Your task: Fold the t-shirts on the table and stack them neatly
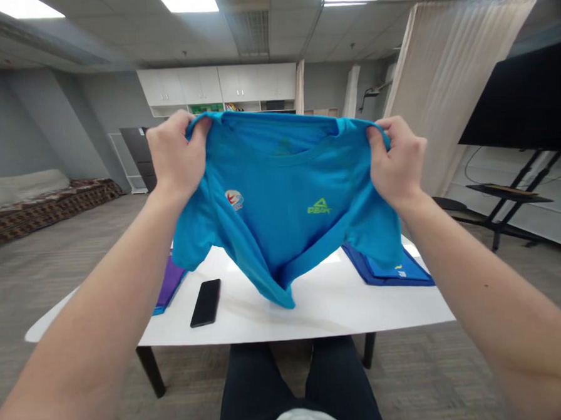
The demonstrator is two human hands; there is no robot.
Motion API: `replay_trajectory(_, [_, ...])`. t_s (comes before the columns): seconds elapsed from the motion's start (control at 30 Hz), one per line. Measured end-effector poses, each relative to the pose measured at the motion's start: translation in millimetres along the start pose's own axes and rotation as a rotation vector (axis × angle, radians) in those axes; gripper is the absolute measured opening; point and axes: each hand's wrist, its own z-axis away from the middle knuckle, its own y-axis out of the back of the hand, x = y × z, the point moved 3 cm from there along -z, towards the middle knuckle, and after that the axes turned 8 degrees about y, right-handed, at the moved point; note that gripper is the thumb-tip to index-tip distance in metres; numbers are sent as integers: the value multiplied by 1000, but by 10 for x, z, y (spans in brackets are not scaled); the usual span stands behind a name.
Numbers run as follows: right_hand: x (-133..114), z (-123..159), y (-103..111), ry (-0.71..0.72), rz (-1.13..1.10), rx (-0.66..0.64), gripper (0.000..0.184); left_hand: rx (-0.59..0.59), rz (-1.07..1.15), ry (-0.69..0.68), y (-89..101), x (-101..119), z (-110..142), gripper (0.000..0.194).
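A bright blue T-shirt (280, 197) with a green logo and a round badge hangs in the air above a white table (323, 308). My left hand (177, 156) grips its left shoulder and my right hand (395, 160) grips its right shoulder. The shirt's lower part is bunched up and dangles just above the tabletop.
A black phone (206, 302) lies on the table near its front edge. A purple garment (170, 281) lies at the table's left, a folded dark blue garment (389, 270) at its right. A large black screen on a stand (524, 103) is to the right, a sofa (40, 200) to the left.
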Motion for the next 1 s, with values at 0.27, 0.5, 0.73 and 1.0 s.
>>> replay_trajectory(0.27, [85,-482,1,28,79,-50,40,0,-151,-64,-27,101,-474,46])
replay_trajectory(0.5, [729,-118,-1153,-39,187,-256,44,-177,-211,58,-1134,-521,-251,47])
replay_trajectory(0.73, [1366,1040,-2663,-111,212,-492,38,-483,-322,171,-2603,-1604,618,36])
replay_trajectory(1.0, [1957,2536,-4250,-175,249,-917,41,-835,-495,234,-4195,-2957,1710,48])
